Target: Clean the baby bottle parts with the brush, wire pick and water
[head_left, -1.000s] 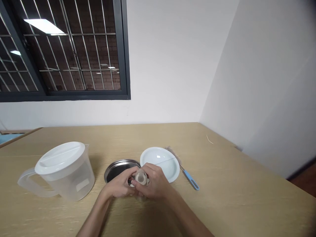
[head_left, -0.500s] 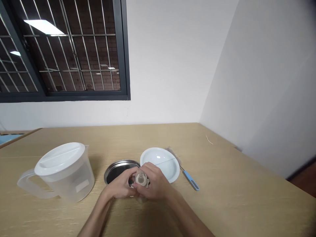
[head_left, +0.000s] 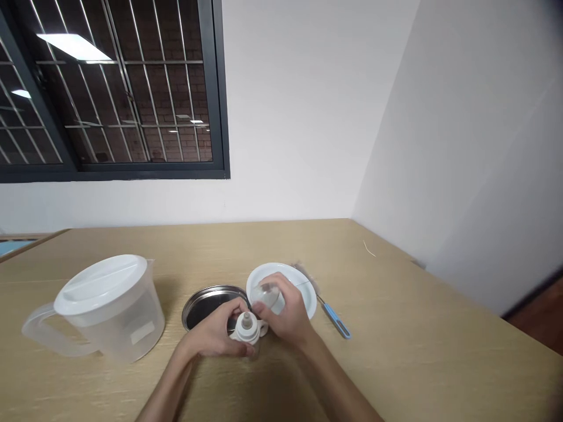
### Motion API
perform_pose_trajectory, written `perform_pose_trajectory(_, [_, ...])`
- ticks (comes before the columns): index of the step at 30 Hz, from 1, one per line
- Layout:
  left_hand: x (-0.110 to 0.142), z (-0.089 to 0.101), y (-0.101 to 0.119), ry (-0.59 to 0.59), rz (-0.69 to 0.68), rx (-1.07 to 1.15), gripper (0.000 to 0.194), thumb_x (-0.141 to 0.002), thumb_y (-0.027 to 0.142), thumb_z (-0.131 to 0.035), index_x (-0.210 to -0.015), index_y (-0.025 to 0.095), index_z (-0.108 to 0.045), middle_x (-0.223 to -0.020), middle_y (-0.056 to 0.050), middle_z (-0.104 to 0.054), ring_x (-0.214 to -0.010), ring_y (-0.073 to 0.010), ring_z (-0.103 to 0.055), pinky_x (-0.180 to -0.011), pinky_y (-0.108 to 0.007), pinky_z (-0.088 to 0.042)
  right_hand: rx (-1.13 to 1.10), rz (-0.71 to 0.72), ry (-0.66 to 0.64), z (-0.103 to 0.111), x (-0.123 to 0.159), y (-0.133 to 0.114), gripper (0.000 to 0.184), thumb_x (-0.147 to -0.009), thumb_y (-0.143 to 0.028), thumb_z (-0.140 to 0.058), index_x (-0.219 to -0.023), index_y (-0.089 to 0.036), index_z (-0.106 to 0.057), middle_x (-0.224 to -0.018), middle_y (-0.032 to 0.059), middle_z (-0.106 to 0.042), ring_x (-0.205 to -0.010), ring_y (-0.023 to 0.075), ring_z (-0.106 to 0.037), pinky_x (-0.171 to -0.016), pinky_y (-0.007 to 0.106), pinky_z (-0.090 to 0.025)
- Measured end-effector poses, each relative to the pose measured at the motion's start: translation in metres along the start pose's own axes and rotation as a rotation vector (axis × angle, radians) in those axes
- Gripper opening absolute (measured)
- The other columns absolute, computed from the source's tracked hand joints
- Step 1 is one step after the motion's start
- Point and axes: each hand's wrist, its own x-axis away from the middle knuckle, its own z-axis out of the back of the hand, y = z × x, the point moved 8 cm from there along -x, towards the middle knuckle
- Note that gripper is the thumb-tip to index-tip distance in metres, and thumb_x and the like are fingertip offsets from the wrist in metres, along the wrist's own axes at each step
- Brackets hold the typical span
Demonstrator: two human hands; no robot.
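A baby bottle (head_left: 247, 332) with a white collar, a teat on top and a side handle stands in the grip of my left hand (head_left: 222, 333); its lower body is mostly hidden. My right hand (head_left: 288, 309) pinches a clear domed cap (head_left: 266, 296), held apart from the bottle, up and to its right. Just beyond the left hand lies a round steel dish (head_left: 193, 310). Behind my right hand is a white plate (head_left: 307, 293), and the cap partly covers it in view.
On the left stands a translucent pitcher (head_left: 118, 328) with a white lid. A bottle brush (head_left: 336, 319) with a blue handle lies right of the plate, its bristles at the far end. A thin pale strand (head_left: 369, 249) lies near the table's right edge.
The clear cap has come off the bottle in my right hand, which moved up and right. The teat now shows uncovered. My left hand still grips the bottle.
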Motion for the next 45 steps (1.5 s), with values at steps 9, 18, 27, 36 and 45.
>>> perform_pose_trajectory(9, [0.005,0.000,0.007,0.012,0.030,0.070,0.055,-0.057,0.022,-0.080,-0.105,0.021,-0.053,-0.100,-0.001,-0.063,-0.087,-0.0181,-0.057,-0.077,-0.029,-0.045,0.434,-0.443,-0.080,0.018,0.009,0.083,0.042,-0.083,-0.035,-0.057,-0.120,-0.017,-0.046,-0.100,0.0081,-0.062,-0.097,0.0245,-0.058,-0.085,0.035,-0.043])
perform_pose_trajectory(18, [0.005,0.001,0.010,0.001,-0.002,0.081,0.059,-0.058,0.018,-0.079,-0.111,0.023,-0.053,-0.104,0.000,-0.063,-0.093,-0.0189,-0.059,-0.082,-0.029,-0.046,0.613,-0.463,-0.401,0.005,0.020,0.079,0.025,-0.079,-0.028,-0.058,-0.101,-0.018,-0.052,-0.107,0.0101,-0.063,-0.098,0.0243,-0.059,-0.078,0.030,-0.038])
perform_pose_trajectory(27, [0.006,0.003,0.010,0.021,-0.018,0.029,0.056,-0.059,0.021,-0.079,-0.109,0.024,-0.055,-0.105,0.000,-0.065,-0.093,-0.0193,-0.059,-0.082,-0.029,-0.046,0.968,-0.367,-0.425,0.002,0.019,0.074,0.038,-0.084,-0.051,-0.058,-0.095,-0.015,-0.065,-0.091,0.0152,-0.071,-0.091,0.0317,-0.062,-0.074,0.036,-0.037])
perform_pose_trajectory(36, [0.007,0.004,0.012,0.028,-0.019,0.034,0.056,-0.057,0.020,-0.080,-0.108,0.023,-0.057,-0.104,0.001,-0.064,-0.092,-0.0187,-0.059,-0.081,-0.028,-0.046,0.891,-0.185,0.072,0.028,-0.001,0.057,0.045,-0.100,-0.038,-0.036,-0.067,-0.020,-0.060,-0.074,0.0094,-0.064,-0.076,0.0228,-0.056,-0.074,0.034,-0.036])
perform_pose_trajectory(45, [0.006,0.005,0.005,0.036,-0.003,0.021,0.057,-0.056,0.027,-0.081,-0.107,0.022,-0.056,-0.101,-0.001,-0.063,-0.091,-0.0208,-0.059,-0.079,-0.030,-0.046,0.234,-0.070,-0.050,0.004,0.000,0.018,0.021,-0.095,-0.035,-0.044,-0.087,-0.021,-0.058,-0.083,0.0041,-0.060,-0.083,0.0201,-0.053,-0.080,0.034,-0.040])
